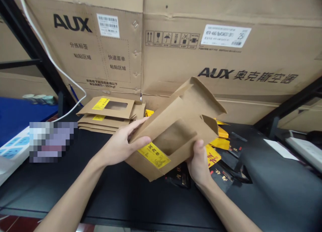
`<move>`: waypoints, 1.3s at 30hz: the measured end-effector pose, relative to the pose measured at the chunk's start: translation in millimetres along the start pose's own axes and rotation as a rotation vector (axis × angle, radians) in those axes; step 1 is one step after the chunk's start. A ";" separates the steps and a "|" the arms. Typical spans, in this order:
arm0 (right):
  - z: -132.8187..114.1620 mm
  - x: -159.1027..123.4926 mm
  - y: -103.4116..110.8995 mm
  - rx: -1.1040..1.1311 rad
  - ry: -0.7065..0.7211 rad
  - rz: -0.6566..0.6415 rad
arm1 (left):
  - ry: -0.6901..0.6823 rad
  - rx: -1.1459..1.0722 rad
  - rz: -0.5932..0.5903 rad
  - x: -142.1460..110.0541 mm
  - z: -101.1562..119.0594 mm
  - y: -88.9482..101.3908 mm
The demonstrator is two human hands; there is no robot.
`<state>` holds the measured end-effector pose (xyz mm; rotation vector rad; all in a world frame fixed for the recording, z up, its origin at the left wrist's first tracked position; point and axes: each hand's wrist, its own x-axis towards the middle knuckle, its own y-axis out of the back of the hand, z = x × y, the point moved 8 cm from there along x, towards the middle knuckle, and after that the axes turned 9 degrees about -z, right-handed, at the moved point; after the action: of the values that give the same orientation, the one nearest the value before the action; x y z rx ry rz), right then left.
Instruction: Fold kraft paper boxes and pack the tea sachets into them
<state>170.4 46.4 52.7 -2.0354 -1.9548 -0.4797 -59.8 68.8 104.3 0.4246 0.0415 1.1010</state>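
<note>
Bkgd is filled by AUX-printed cardboard (173, 62), w/ a black table (105, 181) set in front of it. Above the table, approx. mid-scene, a kraft box (176, 124) w/ a clear window is held tilted btwn both hands, its open, flapped end raised to the far right. Its left side is gripped by the left hand (122, 143), thumb laid near the yellow label (155, 155). Its near right edge is held by the right hand (198, 163), thumb pressed on the front; the R fingers are mostly hidden, so their exact hold can't be told. Far left, a stack of flat kraft boxes (105, 121) is seen, also yellow-labelled. To the right, black pkts (222, 178) and yellow pkts (221, 139) are strewn behind & beside the box.
</note>
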 end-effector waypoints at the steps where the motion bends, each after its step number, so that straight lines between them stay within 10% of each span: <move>1: -0.8 0.9 -1.1 0.041 0.011 -0.016 | 0.017 -0.052 0.011 -0.2 -1.3 1.2; 12: -55.2 -1.8 -27.9 -0.738 0.450 -0.310 | 0.181 -0.577 0.280 7.2 -42.6 9.7; 20: -44.3 6.4 -17.7 -0.604 0.459 -0.221 | 0.047 -0.445 0.337 7.5 -34.8 6.4; 30: -25.8 11.9 5.8 -0.428 0.318 -0.068 | -0.098 -0.237 -0.072 6.0 -21.3 -7.7; 39: -53.8 3.8 -1.3 -0.666 0.549 -0.078 | -0.107 -0.153 0.032 8.1 -17.4 -8.3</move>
<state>166.8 27.3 103.0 -1.8456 -1.6511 -1.6867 -53.1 78.2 86.9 0.3472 -0.1434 1.1027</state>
